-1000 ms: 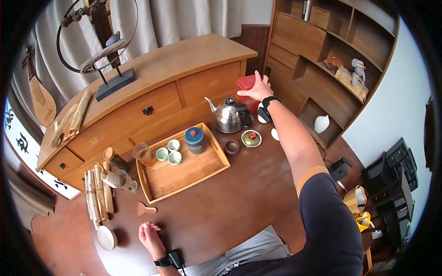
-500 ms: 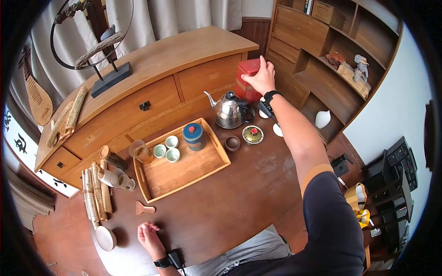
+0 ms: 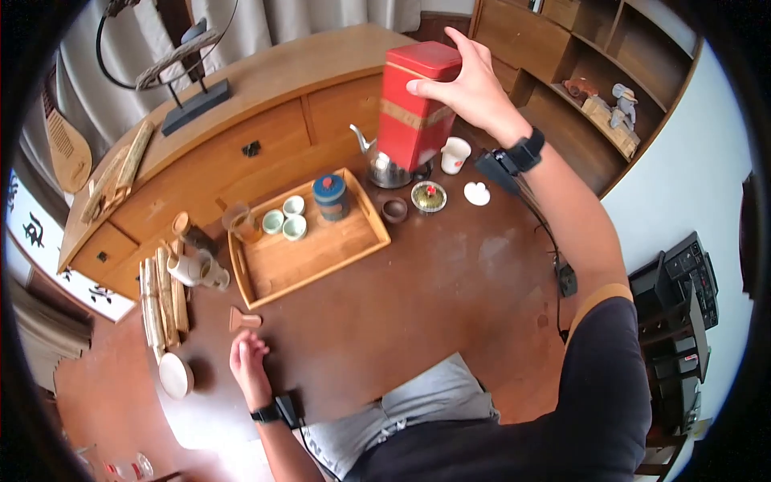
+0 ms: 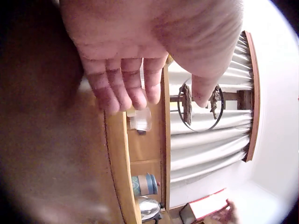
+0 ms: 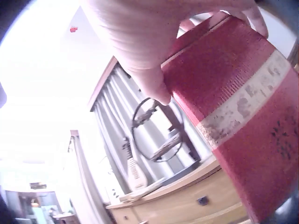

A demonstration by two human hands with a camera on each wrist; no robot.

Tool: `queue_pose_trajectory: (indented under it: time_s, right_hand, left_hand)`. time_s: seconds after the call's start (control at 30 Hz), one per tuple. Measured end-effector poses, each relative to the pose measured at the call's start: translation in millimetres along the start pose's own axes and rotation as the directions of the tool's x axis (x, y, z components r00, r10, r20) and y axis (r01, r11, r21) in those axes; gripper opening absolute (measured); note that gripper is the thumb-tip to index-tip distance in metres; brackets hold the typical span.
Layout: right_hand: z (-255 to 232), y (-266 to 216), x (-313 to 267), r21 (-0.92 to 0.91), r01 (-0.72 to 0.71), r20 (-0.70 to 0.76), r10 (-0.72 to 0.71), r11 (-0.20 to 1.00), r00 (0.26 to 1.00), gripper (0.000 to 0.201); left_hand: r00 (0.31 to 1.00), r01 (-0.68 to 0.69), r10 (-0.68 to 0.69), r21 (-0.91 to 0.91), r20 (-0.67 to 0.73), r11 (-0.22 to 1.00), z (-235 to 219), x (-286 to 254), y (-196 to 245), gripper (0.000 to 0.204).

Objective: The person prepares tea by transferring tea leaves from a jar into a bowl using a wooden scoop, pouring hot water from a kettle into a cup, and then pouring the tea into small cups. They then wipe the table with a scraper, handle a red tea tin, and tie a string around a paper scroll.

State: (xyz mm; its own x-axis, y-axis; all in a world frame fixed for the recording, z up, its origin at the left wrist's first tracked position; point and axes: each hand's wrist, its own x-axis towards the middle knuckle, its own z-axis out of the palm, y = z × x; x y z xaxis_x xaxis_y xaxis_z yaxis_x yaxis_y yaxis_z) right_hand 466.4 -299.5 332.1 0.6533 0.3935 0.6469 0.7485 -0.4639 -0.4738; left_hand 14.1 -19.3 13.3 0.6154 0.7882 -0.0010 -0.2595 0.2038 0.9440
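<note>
Brown table (image 3: 345, 321) carries a tray (image 3: 313, 261) at 11 o'clock. Our right hand (image 3: 482, 92) now grips the red tin (image 3: 414, 128), raised near the kettle (image 3: 389, 175) at 12 o'clock; 1 hand bears it. Our left hand (image 3: 250, 369) holds nothing, fingers relaxed.

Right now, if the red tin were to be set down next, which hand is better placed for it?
The right hand, I'd judge: it grips the red tin near its top. The left hand is empty and over the near side of the table, well away from the tin.
</note>
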Motion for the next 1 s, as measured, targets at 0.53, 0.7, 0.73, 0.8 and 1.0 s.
queue_pose_trajectory:
  time_s: [0.53,0.7,0.73,0.8,1.0]
  right_hand:
    - [108.9,-137.8,-198.1,0.31,-0.069,0.405,-0.065,0.948,0.912,0.117]
    - [119.4,-121.0,-205.5,0.336,-0.134,0.445,-0.032,0.932,0.895,0.115]
    - [122.9,-113.0,-209.1,0.352,-0.107,0.43,-0.059,0.93,0.901,0.108]
    - [123.2,-107.8,-216.7,0.556,-0.391,0.538,0.041,0.734,0.842,0.102]
    - [151.2,-54.3,-256.5,0.654,-0.7,0.711,0.082,0.287,0.698,0.085]
  left_hand:
    - [0.905,-0.261,0.131,0.284,0.404,0.923,118.3,-54.6,36.7,0.131]
    - [0.901,-0.175,0.092,0.16,0.423,0.971,107.9,-47.9,25.9,0.119]
    - [0.905,-0.089,0.032,0.115,0.424,0.989,104.9,-49.4,26.6,0.116]
    - [0.905,0.05,-0.043,-0.005,0.424,0.999,100.1,-49.4,25.7,0.117]
    - [0.868,0.252,-0.098,-0.263,0.487,0.931,87.8,-48.8,11.8,0.117]
